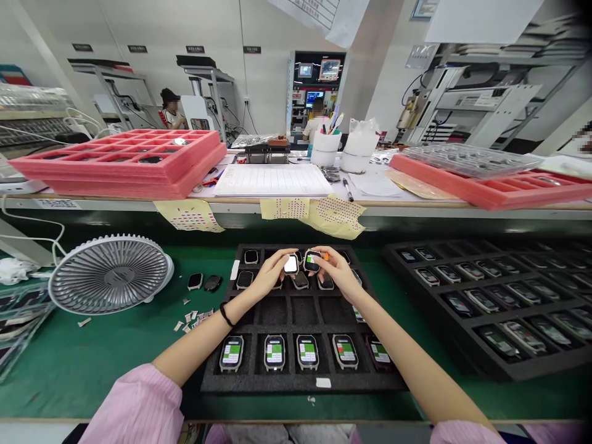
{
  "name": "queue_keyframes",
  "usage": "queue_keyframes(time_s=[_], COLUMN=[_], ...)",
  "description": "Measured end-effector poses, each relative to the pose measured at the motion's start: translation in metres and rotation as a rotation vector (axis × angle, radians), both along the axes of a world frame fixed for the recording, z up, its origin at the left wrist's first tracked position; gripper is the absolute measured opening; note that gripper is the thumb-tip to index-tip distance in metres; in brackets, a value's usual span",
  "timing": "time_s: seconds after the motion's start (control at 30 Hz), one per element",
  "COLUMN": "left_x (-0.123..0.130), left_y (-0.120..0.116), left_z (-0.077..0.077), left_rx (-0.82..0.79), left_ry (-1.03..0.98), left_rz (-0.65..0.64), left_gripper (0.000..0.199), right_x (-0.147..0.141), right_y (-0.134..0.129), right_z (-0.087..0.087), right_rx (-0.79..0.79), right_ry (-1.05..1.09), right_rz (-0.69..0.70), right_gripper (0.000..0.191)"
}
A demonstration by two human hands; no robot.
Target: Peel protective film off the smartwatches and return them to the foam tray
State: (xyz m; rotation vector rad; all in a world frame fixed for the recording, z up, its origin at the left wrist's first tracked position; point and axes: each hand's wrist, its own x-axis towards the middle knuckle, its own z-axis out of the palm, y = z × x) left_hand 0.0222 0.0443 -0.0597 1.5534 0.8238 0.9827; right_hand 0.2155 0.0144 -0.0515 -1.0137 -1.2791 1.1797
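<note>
My left hand (271,271) is closed on a watch with a lit white screen (291,264). Beside it, my right hand (337,271) grips a second watch (312,261) whose display shows green and white; a small orange thing shows at its fingers. Both hands are over a black foam tray (263,383) with square compartments. Along its front row lie several watches with green and white screens, such as one at the left (231,353). Dark-screened watches lie in the back rows, and some compartments between hold none.
Left of the tray are a grey fan (111,274), two watches (195,281) and small paper pieces (189,319). A second black tray of watches (502,370) is at right. Pink foam trays (115,179) and papers (272,180) lie on the raised shelf. Two people are beyond.
</note>
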Motion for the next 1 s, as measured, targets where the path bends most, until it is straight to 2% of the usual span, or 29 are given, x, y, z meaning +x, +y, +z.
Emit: queue_keyframes(time_s=[0.3,0.57,0.8,1.0], left_x=[-0.002,0.001,-0.002,-0.002], left_y=[0.005,0.004,0.008,0.007], left_z=[-0.007,-0.013,-0.013,-0.010], left_rx=[0.003,-0.011,0.026,0.006], left_ry=[0.019,-0.052,0.028,0.002], left_rz=[-0.016,-0.074,0.002,0.003], left_gripper=[0.048,0.071,0.049,0.049], right_x=[0.002,0.000,0.001,0.000], right_y=[0.002,0.000,-0.001,-0.002], right_z=[-0.003,-0.002,0.002,0.003], right_rx=[0.009,0.003,-0.011,0.000], right_ry=[0.003,-0.011,-0.024,0.006], right_rz=[-0.011,0.007,-0.015,-0.011], right_gripper=[0.034,0.046,0.038,0.037])
